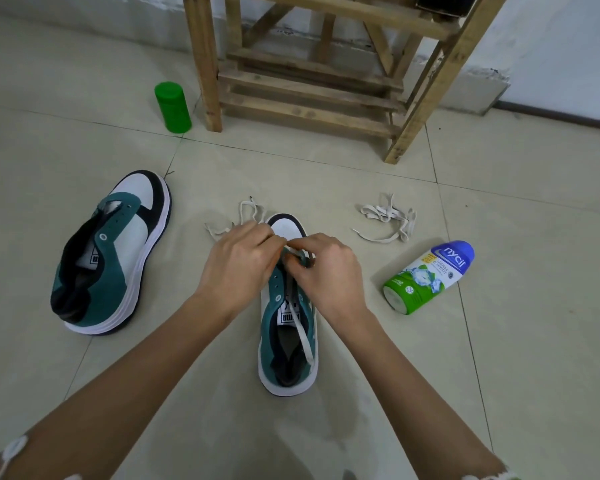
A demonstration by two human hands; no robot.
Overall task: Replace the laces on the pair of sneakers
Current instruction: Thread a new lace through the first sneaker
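A sneaker (270,327) stands at frame centre on the floor (499,341). Over its front eyelets, the left hand (239,261) and right hand (329,275), fingers curled, pinch a white lace (300,323). A second sneaker (118,258) lies at left. A loose lace (388,220) lies at right, near a bottle (430,275).

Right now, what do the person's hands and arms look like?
The left hand and right hand are bare: no gloves, rings or watch show. The forearms are uncovered. At the bottom corners, a white cloth edge shows by the left arm and a frayed whitish hem by the right.
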